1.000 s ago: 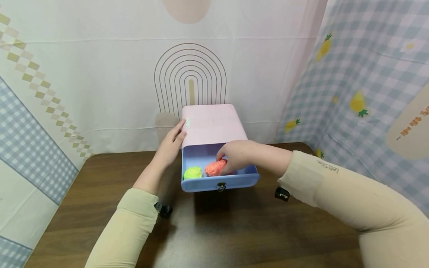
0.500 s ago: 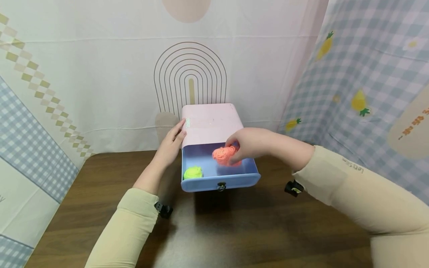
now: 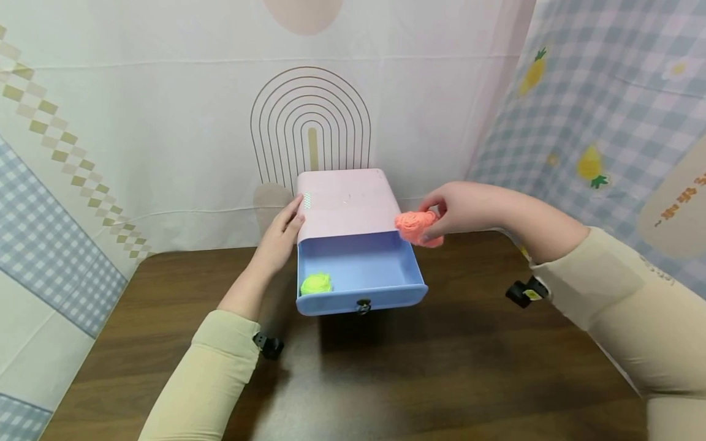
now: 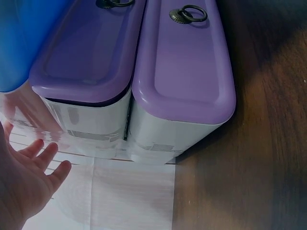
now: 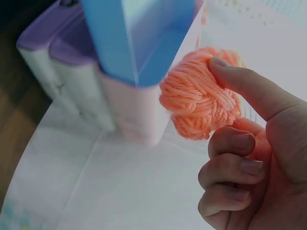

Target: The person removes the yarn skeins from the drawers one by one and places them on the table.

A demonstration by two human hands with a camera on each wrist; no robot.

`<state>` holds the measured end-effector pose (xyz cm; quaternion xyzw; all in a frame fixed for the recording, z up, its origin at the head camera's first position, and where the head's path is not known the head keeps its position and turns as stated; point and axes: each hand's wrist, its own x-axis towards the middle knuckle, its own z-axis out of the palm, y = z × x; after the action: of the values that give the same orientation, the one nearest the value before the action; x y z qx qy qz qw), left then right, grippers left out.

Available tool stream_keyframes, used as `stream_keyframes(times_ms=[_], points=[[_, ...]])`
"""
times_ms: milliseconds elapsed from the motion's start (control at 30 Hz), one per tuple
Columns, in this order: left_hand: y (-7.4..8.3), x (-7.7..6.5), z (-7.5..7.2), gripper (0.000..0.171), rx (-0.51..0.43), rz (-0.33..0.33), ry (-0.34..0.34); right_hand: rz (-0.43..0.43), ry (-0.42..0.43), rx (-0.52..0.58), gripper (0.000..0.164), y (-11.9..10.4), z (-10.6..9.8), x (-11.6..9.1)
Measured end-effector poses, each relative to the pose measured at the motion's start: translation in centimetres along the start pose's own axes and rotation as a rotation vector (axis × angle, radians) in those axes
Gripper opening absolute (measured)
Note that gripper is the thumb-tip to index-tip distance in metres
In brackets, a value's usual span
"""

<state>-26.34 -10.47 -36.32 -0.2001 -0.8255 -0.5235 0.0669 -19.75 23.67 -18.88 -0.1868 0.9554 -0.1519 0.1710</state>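
An orange ball of yarn (image 3: 415,227) hangs above the right side of the pulled-out blue drawer (image 3: 366,263). My right hand (image 3: 469,208) pinches it between thumb and fingers, as the right wrist view shows too, with the yarn (image 5: 199,93) beside the blue drawer. A yellow-green ball of yarn (image 3: 316,283) lies in the drawer's front left corner. My left hand (image 3: 278,239) rests against the left side of the pink cabinet top (image 3: 347,202), fingers fairly straight. In the left wrist view that hand (image 4: 29,177) shows spread fingers.
Below the blue drawer, two purple drawer fronts (image 4: 192,62) with ring pulls are shut, seen in the left wrist view. The unit stands on a dark wooden table (image 3: 441,367). A patterned cloth (image 3: 193,122) hangs behind, and a checked one (image 3: 595,122) at the right.
My right hand has lifted the orange ball of yarn out of the drawer and carried it up and to the right. My left hand stays against the cabinet.
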Motion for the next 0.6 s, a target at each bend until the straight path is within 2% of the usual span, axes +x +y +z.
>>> stream_keyframes(times_ms=[133, 267, 467, 600], points=[[0.0, 0.0, 0.0, 0.059, -0.011, -0.002, -0.002, 0.038, -0.015, 0.029, 0.041, 2.7, -0.1, -0.3], [-0.1, 0.1, 0.1, 0.06, -0.009, 0.013, 0.001, 0.05, -0.048, 0.026, 0.036, 5.6, 0.8, 0.1], [-0.1, 0.0, 0.0, 0.059, -0.006, 0.016, 0.005, 0.075, -0.141, 0.002, 0.029, 9.5, 4.2, 2.0], [-0.1, 0.1, -0.1, 0.059, 0.001, 0.018, 0.002, 0.1, -0.198, -0.001, 0.03, 11.3, 6.7, 3.4]])
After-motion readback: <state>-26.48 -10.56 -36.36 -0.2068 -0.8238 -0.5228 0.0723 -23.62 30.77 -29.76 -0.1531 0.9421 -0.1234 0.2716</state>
